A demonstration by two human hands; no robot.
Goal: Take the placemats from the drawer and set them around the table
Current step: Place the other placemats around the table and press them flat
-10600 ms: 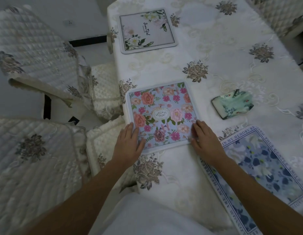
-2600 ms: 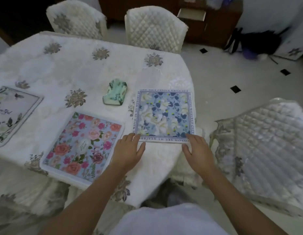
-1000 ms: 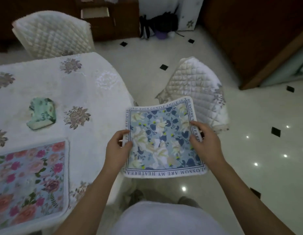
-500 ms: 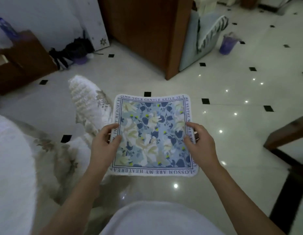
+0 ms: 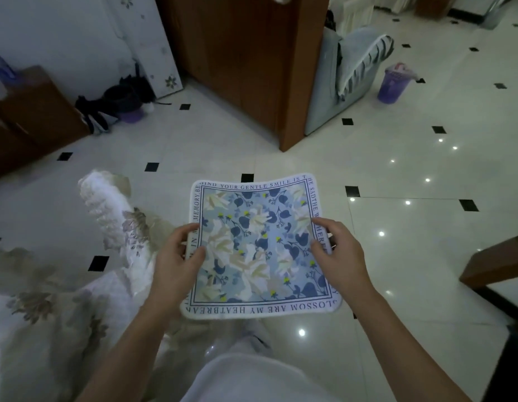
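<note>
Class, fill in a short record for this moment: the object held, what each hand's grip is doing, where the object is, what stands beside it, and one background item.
Object held: blue floral placemat with a printed text border
Left-hand grip: holds the placemat's left edge
Right-hand grip: holds the placemat's right edge
Position: roughly level, in the air over the tiled floor
Beside it: quilted chair cover, to the left
Background: purple bucket on the floor, upper right
</note>
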